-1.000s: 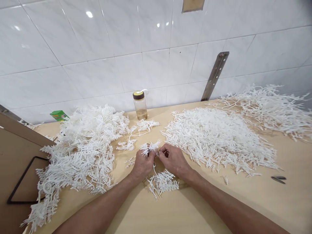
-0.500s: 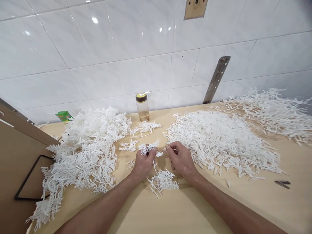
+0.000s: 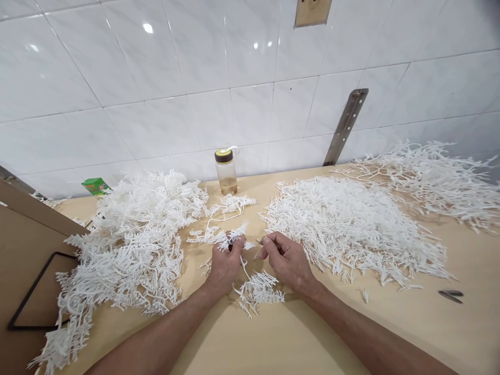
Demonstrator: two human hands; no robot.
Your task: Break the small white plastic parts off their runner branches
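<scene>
My left hand (image 3: pixel 226 263) is closed around a white branched plastic sprig (image 3: pixel 233 237), and something small and dark shows between its fingers. A thin white stem hangs from this hand toward a fringed white clump (image 3: pixel 260 291) on the table. Just to the right, my right hand (image 3: pixel 287 260) is in a pinch, thumb against forefinger, pointing at the sprig's tips. What sits in that pinch, if anything, is too small to make out. Behind both hands lie a few loose white sprigs (image 3: pixel 234 203).
White sprigs are heaped in a left pile (image 3: pixel 152 234) and a flatter right pile (image 3: pixel 351 224), with longer branches (image 3: pixel 437 182) beyond. A bottle (image 3: pixel 226 174) stands near the tiled wall. There are a green box (image 3: pixel 96 186), a cardboard panel (image 3: pixel 31 250) and a small dark metal tool (image 3: pixel 451 296).
My right hand has come slightly closer to the sprig in my left hand, its fingers still pinched. The view has shifted a little; the piles look the same.
</scene>
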